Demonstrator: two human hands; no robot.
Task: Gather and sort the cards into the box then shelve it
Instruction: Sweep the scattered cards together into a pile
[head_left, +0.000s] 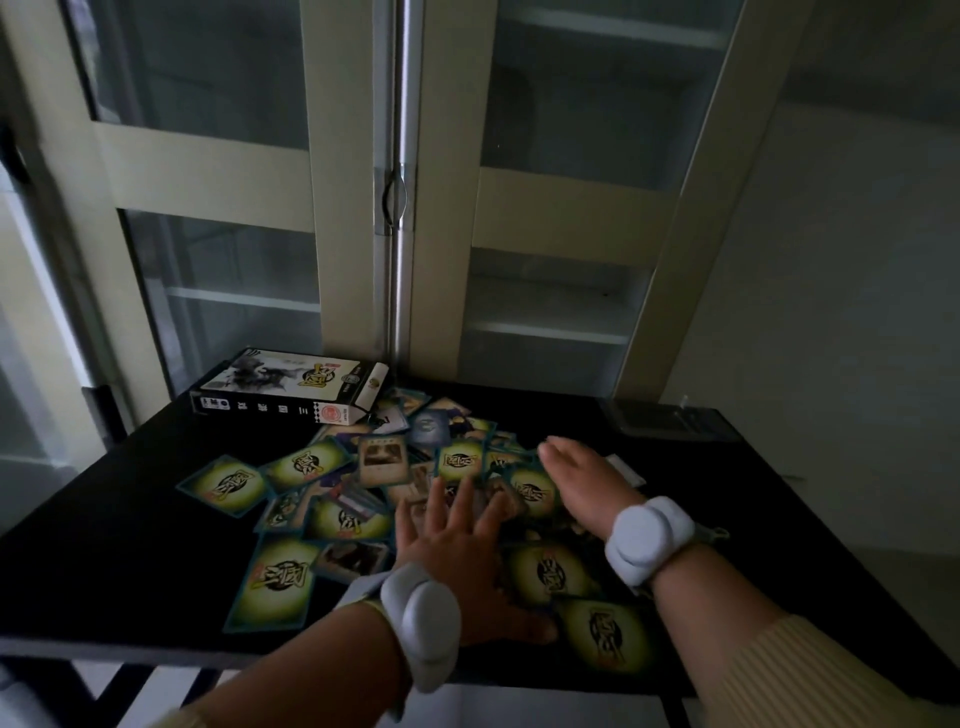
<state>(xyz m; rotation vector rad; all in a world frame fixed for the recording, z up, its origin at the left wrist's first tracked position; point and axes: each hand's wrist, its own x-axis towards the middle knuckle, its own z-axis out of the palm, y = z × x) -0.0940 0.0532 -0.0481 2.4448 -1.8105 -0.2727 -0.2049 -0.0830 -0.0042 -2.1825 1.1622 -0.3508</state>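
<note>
Green-backed cards (332, 519) lie under spread, straight fingers (452, 499).

Your cards (332, 519) lie scattered across the middle of the table (104, 571), overlapping in a loose heap. The box (291, 387) lies on its side behind them, toward the left, just before the cabinet (358, 182). Your left hand (457, 551) rests flat on the heap's near part; your right hand (576, 483) lies along its right edge.
</note>
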